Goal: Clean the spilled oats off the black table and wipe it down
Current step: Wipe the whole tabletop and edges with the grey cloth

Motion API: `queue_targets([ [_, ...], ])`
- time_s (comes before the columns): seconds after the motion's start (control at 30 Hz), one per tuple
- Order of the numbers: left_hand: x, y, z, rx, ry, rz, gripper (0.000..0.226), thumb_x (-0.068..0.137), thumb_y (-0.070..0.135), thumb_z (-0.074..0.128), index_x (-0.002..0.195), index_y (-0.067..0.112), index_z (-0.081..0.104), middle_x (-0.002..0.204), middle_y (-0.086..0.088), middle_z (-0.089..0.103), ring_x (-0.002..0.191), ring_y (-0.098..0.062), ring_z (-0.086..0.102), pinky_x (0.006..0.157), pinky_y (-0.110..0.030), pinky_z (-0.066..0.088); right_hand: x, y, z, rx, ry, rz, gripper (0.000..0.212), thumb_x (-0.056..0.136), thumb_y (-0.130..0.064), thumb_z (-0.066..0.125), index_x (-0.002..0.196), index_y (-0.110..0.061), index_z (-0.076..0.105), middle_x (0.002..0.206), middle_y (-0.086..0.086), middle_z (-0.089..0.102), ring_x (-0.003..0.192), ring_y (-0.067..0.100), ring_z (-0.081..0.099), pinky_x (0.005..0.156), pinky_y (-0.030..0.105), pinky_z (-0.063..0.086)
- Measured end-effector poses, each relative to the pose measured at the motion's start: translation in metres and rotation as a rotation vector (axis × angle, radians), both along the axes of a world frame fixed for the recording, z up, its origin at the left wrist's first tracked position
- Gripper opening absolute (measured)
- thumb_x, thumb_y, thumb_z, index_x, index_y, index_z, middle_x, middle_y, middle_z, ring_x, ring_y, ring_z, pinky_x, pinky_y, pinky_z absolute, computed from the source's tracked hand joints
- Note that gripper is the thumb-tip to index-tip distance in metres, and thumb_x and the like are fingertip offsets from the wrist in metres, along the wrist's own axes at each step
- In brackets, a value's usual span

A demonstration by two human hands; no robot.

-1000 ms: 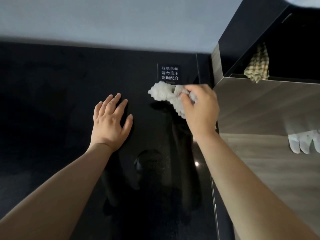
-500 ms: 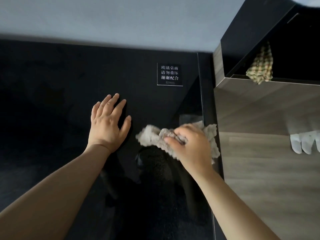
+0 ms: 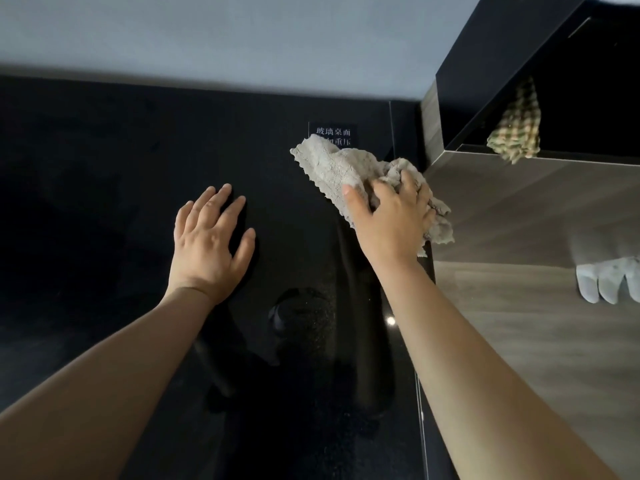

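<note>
Lying diag., far-L to near-R on table (image 3: 104,168): cloth (image 3: 332,164) in R hand (image 3: 391,223)

- We are facing a pale grey wall (image 3: 242,39).
- We are seeing wood-grain panels (image 3: 519,209) at right, under a dark recess (image 3: 588,81) with a checked cloth (image 3: 516,133) at its edge.

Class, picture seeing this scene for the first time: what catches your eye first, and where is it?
The crumpled pale cloth stands out most against the glossy black table, gripped by the right hand near the far right corner, partly covering a small label of white characters. Next comes the left hand, flat with fingers spread near the table's middle. A checked cloth hangs in the dark recess at upper right.
</note>
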State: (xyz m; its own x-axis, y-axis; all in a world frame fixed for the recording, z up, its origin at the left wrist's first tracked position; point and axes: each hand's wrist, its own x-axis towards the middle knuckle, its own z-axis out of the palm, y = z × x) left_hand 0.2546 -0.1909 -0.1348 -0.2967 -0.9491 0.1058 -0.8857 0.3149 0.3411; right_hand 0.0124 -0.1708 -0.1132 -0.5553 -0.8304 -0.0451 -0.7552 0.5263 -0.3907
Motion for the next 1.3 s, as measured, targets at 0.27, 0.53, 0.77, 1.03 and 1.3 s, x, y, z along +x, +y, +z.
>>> queue_targets([
  [0.27, 0.0, 0.0, -0.002, -0.011, 0.0, 0.001, 0.06, 0.092, 0.048, 0.031, 0.138, 0.014, 0.047, 0.151, -0.007, 0.035, 0.144, -0.023, 0.022, 0.119, -0.042, 0.009, 0.028, -0.051, -0.013, -0.203, 0.072, -0.176, 0.066, 0.073, -0.074, 0.053, 0.112, -0.021, 0.059, 0.111, 0.009, 0.058, 0.112, 0.032, 0.05, 0.104, 0.056, 0.027],
  [0.53, -0.001, 0.001, -0.001, -0.01, -0.016, -0.002, 0.059, 0.092, 0.047, 0.031, 0.139, 0.014, 0.046, 0.152, -0.007, 0.034, 0.144, -0.023, 0.021, 0.119, -0.043, 0.009, 0.038, 0.013, -0.018, -0.245, 0.24, 0.122, 0.027, 0.085, -0.045, 0.062, 0.096, -0.02, 0.063, 0.094, 0.004, 0.057, 0.087, 0.024, 0.051, 0.075, 0.039, 0.042],
  [0.77, 0.002, 0.0, 0.0, -0.002, -0.012, -0.01, 0.059, 0.093, 0.048, 0.029, 0.139, 0.014, 0.045, 0.152, -0.007, 0.034, 0.144, -0.024, 0.021, 0.119, -0.044, 0.009, 0.06, 0.127, 0.006, -0.158, -0.009, 0.265, 0.018, 0.08, -0.036, 0.07, 0.086, -0.02, 0.064, 0.08, -0.006, 0.051, 0.067, 0.012, 0.048, 0.053, 0.025, 0.043],
  [1.03, 0.003, 0.001, -0.004, -0.008, -0.004, -0.009, 0.06, 0.093, 0.049, 0.028, 0.139, 0.015, 0.045, 0.152, -0.007, 0.033, 0.144, -0.022, 0.02, 0.119, -0.043, 0.008, 0.017, 0.015, 0.014, -0.228, 0.091, 0.103, 0.023, 0.086, -0.036, 0.065, 0.099, -0.017, 0.066, 0.094, 0.003, 0.056, 0.082, 0.02, 0.056, 0.064, 0.033, 0.045],
  [1.3, 0.004, 0.001, -0.006, -0.016, -0.022, -0.002, 0.063, 0.092, 0.053, 0.027, 0.14, 0.016, 0.043, 0.153, -0.006, 0.031, 0.145, -0.022, 0.018, 0.119, -0.042, 0.006, 0.071, 0.117, -0.009, -0.2, 0.171, 0.216, 0.019, 0.086, -0.036, 0.064, 0.088, -0.018, 0.059, 0.083, -0.001, 0.051, 0.069, 0.013, 0.044, 0.052, 0.026, 0.035],
])
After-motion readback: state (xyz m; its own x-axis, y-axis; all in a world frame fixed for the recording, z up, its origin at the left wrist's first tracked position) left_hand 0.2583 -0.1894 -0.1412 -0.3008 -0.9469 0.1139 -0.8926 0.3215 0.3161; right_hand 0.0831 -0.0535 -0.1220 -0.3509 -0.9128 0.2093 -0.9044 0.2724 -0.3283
